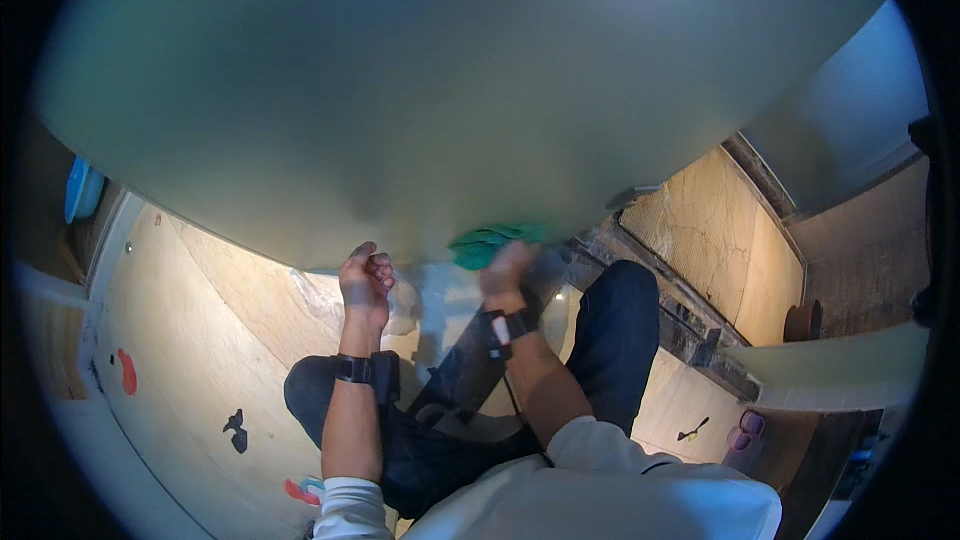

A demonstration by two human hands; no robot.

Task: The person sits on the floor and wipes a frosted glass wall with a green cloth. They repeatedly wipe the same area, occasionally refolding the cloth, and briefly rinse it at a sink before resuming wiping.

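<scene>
A large pale greenish panel (420, 120), possibly a door, fills the view before me, close and blurred. At its lower edge my right hand (508, 270) is shut on a crumpled green cloth (487, 243), which lies against the panel. Motion blurs that hand. My left hand (366, 283) is beside the same edge, further left, fingers curled towards the palm and nothing visible in them. I cannot tell whether it touches the panel. Black straps with small devices circle both wrists. My bent knees in dark trousers (619, 345) flank my forearms.
A worn, dirty threshold (675, 315) crosses the pale floor (217, 345) at right. Beyond it stands a brown pot (802, 321). Pink slippers (746, 429) lie lower right. A red object (127, 372) and a dark scrap (236, 431) lie left; a blue basin (84, 190) is far left.
</scene>
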